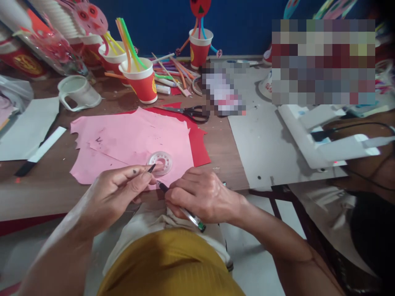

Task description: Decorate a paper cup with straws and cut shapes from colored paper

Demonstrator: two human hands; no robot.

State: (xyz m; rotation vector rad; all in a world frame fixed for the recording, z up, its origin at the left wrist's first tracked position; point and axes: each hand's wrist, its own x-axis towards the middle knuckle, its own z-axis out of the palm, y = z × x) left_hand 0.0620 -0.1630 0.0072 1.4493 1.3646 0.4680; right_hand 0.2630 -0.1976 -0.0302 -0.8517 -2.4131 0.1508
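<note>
My right hand (202, 196) grips a clear pen (185, 212) with a dark tip and a green end, its tip pointing up-left at the table's near edge. My left hand (119, 193) pinches a small black pen cap (151, 167) between thumb and forefinger, just left of the pen tip. Just beyond both hands a round clear tape roll (160, 162) lies on pink paper sheets (129, 142), which overlap a red sheet (199, 146).
Black-handled scissors (193, 113) lie behind the red sheet. Red paper cups (143, 84) with coloured straws stand at the back, along with a white mug (78, 92), a grey board (265, 135) on the right and a white strip (46, 144) on the left.
</note>
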